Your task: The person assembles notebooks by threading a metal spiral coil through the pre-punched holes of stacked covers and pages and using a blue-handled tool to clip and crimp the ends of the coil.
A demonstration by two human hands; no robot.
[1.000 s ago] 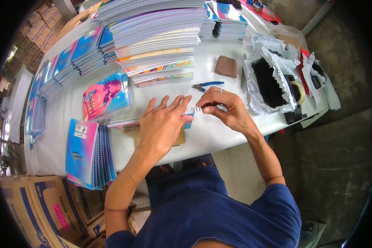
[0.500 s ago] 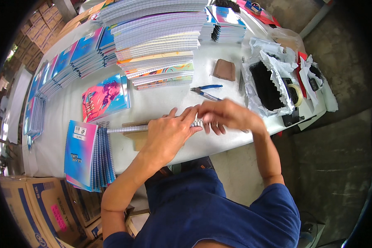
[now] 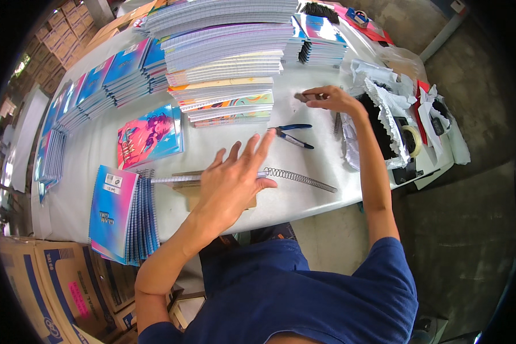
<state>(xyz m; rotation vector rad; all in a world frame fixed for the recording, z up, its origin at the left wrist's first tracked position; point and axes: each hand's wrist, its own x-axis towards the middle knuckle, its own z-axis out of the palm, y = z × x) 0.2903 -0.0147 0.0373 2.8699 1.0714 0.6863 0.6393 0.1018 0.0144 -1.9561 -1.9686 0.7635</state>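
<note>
My left hand lies with fingers spread over a closed notebook set spine-up across a brown block. From the notebook's right end a metal spiral coil sticks out over the table; how far it runs under my hand is hidden. Farther off, my right hand pinches a small brown pad between thumb and fingers, tilted up edge-on. Pliers with blue handles rest between my two hands.
A tall stack of notebooks stands at the back. Blue-and-pink notebooks line the far left, and bound ones sit at the near left. A paper-lined box holding black material and a tape roll are at right.
My right hand has left the coil, moved up and away, and taken hold of the brown pad. My left hand stays on the notebook with fingers more spread, and the coil now shows.
</note>
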